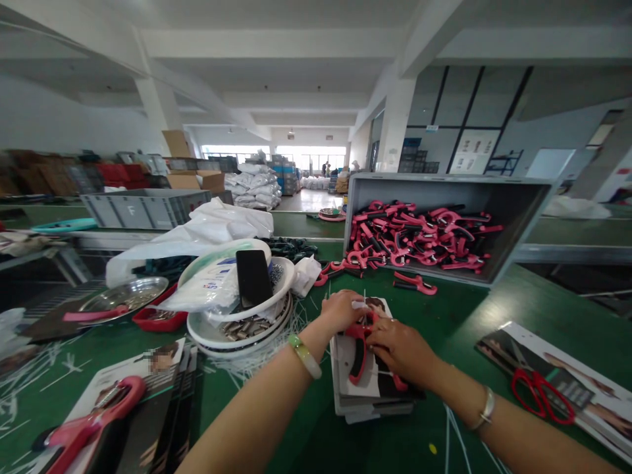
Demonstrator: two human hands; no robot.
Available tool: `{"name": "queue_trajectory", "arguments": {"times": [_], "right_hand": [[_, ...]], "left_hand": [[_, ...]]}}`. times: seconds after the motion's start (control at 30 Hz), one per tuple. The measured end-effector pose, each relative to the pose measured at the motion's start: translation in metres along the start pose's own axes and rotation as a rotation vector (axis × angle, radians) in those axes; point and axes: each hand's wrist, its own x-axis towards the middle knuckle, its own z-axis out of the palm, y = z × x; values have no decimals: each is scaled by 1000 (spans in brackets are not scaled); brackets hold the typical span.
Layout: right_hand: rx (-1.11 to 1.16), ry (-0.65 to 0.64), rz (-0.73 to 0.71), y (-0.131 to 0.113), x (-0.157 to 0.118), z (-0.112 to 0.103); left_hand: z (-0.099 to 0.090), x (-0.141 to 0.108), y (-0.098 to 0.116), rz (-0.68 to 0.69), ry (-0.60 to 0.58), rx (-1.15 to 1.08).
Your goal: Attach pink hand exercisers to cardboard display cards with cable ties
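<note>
A red and black hand grip strengthener [359, 352] lies on the top card [343, 359] of a stack of printed cards in front of me. My left hand [343, 311] is closed at the strengthener's upper end, and a bit of white shows by its fingertips. From the other side my right hand [402, 349] grips the strengthener near its middle, its fingers curled and partly hiding the spring area. Thin white strips poke out around the card. Whether either hand also pinches a strip, I cannot make out.
A tilted grey crate [513, 243] spills more strengtheners behind the stack. To the left are stacked bowls [197, 329] with springs, a black phone [253, 278] and a steel plate [148, 286]. Carded strengtheners [93, 421] lie front left; red scissors [540, 395] rest on cards at right.
</note>
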Motion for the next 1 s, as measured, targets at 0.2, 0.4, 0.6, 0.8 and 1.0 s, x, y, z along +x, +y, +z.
{"name": "queue_trajectory", "arguments": {"times": [0.2, 0.4, 0.6, 0.8, 1.0], "right_hand": [[191, 271, 68, 14, -5, 14], [510, 352, 260, 12, 1, 14], [727, 336, 483, 4, -2, 21], [798, 328, 503, 2, -2, 20], [920, 264, 528, 3, 1, 20]], "left_hand": [[2, -5, 10, 53, -1, -17], [2, -24, 11, 105, 5, -47], [6, -34, 9, 145, 63, 23], [2, -35, 12, 181, 59, 83], [6, -36, 8, 202, 71, 74]]}}
